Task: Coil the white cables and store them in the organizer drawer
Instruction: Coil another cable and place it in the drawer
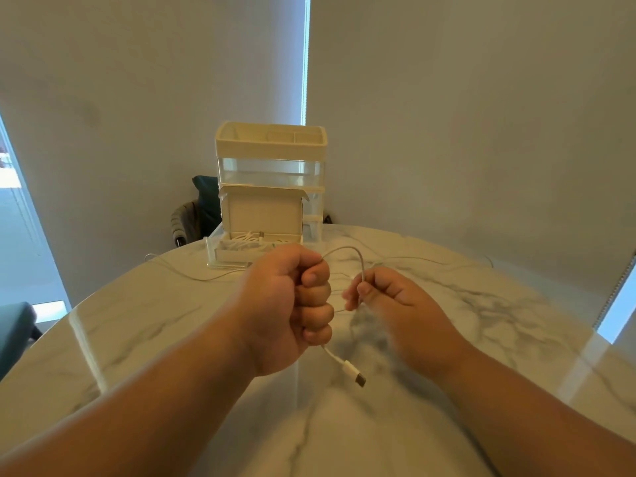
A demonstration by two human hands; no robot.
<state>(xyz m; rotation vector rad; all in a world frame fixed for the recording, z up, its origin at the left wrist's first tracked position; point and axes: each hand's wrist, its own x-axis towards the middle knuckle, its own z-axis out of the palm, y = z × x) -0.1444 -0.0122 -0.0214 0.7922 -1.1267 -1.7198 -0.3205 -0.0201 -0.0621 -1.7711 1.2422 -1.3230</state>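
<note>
Both hands grip one thin white cable (pixel 348 248): my left hand (pixel 285 309) fists it, its blocky plug (pixel 353 372) dangling at 6 o'clock; my right hand (pixel 392 299) pinches its smooth arc. The plastic organizer drawer (pixel 234 258) sits pulled out at 12 o'clock on the glossy marble table (pixel 165 339).

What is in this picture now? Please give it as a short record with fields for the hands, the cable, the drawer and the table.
left hand: fist gripping the white cable
connector: hangs below the left hand, above the table
right hand: pinches the same cable, which arcs between the hands
organizer: upright at the far side of the table
drawer: bottom one, pulled out, holds stored cables
loose cable: lies on the table, left of the drawer
table: white marble top
</note>
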